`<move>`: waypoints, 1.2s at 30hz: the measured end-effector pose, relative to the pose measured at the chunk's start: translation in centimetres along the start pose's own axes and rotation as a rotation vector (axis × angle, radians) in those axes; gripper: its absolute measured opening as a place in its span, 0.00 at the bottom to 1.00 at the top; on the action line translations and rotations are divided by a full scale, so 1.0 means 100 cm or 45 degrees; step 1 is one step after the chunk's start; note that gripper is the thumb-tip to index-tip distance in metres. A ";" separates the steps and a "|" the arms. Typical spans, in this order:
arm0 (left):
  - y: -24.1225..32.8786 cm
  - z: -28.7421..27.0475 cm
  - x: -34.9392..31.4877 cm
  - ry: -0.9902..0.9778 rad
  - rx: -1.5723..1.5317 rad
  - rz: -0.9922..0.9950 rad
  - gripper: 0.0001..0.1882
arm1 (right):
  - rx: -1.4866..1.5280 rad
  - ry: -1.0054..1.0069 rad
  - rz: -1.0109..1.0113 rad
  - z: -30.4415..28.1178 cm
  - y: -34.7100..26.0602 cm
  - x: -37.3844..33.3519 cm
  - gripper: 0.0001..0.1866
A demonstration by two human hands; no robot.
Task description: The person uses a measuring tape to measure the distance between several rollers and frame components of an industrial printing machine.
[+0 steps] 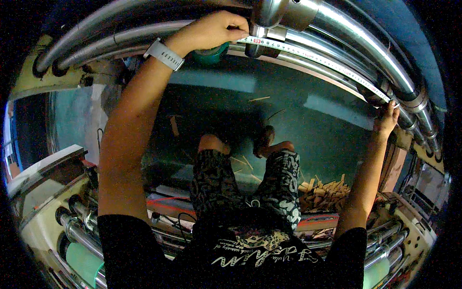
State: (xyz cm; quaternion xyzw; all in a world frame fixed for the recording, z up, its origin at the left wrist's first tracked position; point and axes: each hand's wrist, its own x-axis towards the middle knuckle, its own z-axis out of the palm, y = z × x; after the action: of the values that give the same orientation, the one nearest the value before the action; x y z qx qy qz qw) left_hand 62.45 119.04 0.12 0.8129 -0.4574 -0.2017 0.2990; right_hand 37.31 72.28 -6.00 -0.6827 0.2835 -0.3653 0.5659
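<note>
A white measuring tape (317, 59) is stretched along the metal shafts between my two hands, its marked face up. My left hand (222, 32), with a pale-strapped watch (164, 55) on the wrist, pinches the tape between thumb and fingers beside a shiny metal fitting (266, 13). Just below that hand is a dark green rounded thing (210, 55), partly covered by it. Farther right, my right hand (386, 119) has its fingers closed on the tape's other end, near a metal collar (415, 102). I cannot tell where the tape's case is.
Thick polished shafts (368, 47) curve across the far side. Wood scraps (325, 191) lie heaped on the dark floor (308, 139) right of my legs, with loose slivers elsewhere. Behind me are more rollers (82, 238), some green, and red cables (168, 200).
</note>
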 end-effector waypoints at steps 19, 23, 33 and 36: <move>-0.006 0.006 -0.001 -0.075 -0.055 0.032 0.09 | -0.278 -0.031 -0.207 0.002 -0.009 -0.012 0.13; -0.031 0.041 -0.024 0.002 -0.045 0.176 0.06 | -0.354 -0.130 -0.136 0.001 0.016 -0.041 0.15; -0.021 0.080 -0.178 -0.226 0.173 -0.290 0.12 | -0.743 -1.005 -0.563 0.143 -0.058 -0.154 0.06; -0.019 0.082 -0.224 -0.128 0.079 -0.510 0.10 | -0.809 -1.062 -0.777 0.205 -0.094 -0.147 0.06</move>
State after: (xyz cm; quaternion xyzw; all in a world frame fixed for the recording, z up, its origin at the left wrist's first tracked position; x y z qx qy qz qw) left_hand 47.52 136.68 -6.05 0.8852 -0.3072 -0.2833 0.2045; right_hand 45.46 97.56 -1.35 -0.9543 -0.0755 -0.1101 0.2675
